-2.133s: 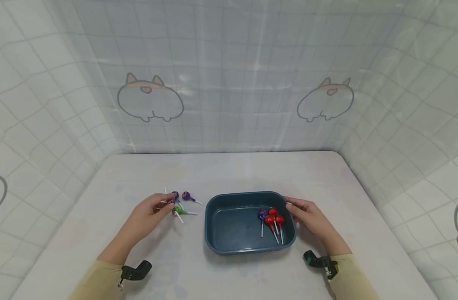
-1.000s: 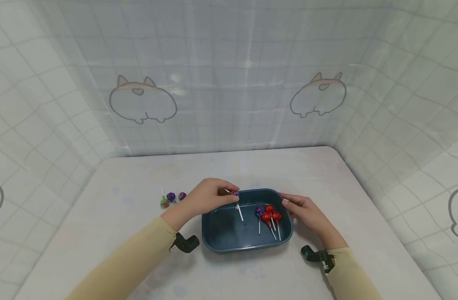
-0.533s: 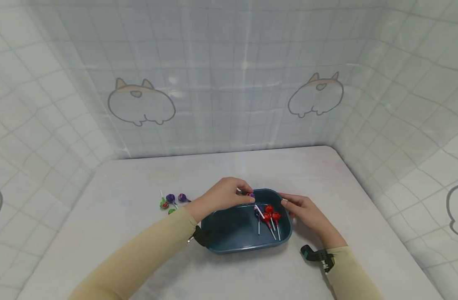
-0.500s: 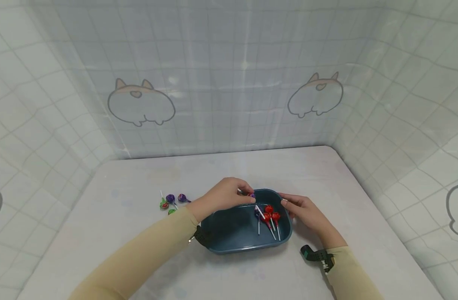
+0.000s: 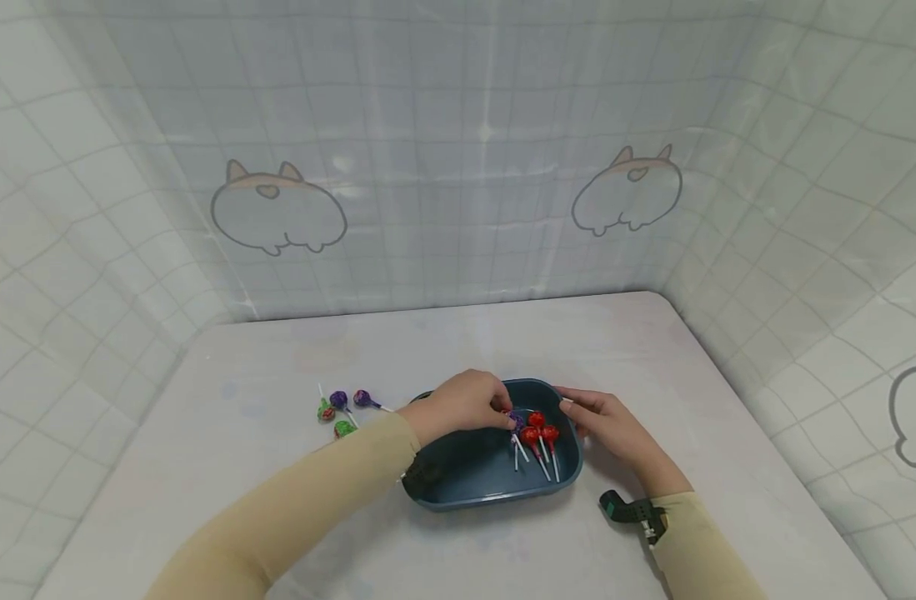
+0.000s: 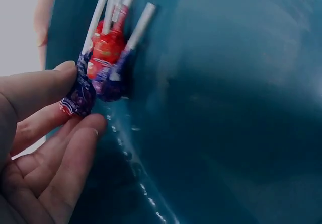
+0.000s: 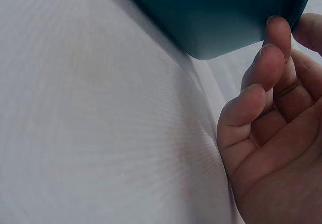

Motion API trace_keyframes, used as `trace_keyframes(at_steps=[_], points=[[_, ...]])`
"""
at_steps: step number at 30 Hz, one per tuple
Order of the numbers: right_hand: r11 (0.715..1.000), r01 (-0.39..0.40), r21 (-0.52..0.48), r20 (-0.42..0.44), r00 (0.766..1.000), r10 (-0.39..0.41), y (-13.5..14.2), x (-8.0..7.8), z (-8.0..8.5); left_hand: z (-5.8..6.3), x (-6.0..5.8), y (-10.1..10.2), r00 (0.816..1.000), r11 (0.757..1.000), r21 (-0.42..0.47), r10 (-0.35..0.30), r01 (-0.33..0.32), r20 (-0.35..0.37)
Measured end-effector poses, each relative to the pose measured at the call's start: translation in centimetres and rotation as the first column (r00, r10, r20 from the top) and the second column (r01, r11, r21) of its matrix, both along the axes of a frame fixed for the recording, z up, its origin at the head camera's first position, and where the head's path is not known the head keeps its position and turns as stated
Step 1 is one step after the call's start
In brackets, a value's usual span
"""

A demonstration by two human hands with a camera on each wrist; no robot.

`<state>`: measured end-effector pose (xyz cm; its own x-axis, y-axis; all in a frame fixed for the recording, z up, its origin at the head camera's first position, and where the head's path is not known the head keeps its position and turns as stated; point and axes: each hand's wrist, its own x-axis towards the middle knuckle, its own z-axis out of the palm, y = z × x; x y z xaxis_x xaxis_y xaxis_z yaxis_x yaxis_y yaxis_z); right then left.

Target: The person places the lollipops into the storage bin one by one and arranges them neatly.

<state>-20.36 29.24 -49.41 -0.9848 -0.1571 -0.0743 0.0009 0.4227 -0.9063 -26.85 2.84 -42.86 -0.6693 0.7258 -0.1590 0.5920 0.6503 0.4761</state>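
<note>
My left hand (image 5: pixel 468 402) reaches into a blue plastic tray (image 5: pixel 473 475) and pinches a purple-wrapped lollipop (image 6: pixel 80 90) by its candy end between thumb and fingers. In the left wrist view this lollipop lies close beside several red lollipops (image 6: pixel 108 48) and another purple lollipop (image 6: pixel 114 85), all at the tray's right end with sticks pointing one way. My right hand (image 5: pixel 608 421) holds the tray's right rim, thumb on top and fingers against the outer wall, as the right wrist view shows. The left forearm covers part of the tray's left side.
Left of the tray on the white table (image 5: pixel 277 350) lie several more lollipops: a purple one (image 5: pixel 339 400), a second purple one (image 5: pixel 363 397), a green-and-red one (image 5: pixel 326 412) and a green one (image 5: pixel 343 429). A tile-patterned curtain (image 5: pixel 427 208) surrounds the table's back and sides.
My left hand has picked a purple lollipop from the pile on the left, carried it right over the tray and lowered it beside the others. The right hand keeps its hold on the rim.
</note>
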Motion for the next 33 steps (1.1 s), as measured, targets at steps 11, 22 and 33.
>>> trace_keyframes(at_steps=[11, 22, 33], points=[[1.0, 0.003, -0.01, 0.021, 1.0, -0.003, 0.0, -0.1, 0.1, -0.4, 0.9, 0.5, 0.998, 0.993, -0.115, -0.024, 0.016, -0.061], [1.0, 0.001, -0.014, 0.027, 1.0, 0.0, 0.1, 0.0, 0.0, -1.2, 0.9, 0.5, 0.999, 0.993, -0.115, -0.006, 0.001, -0.039], [1.0, -0.006, -0.006, 0.011, 1.0, 0.006, 0.2, -0.1, -0.2, -1.7, 0.8, 0.5, 1.0, 0.997, -0.082, 0.008, -0.009, -0.01]])
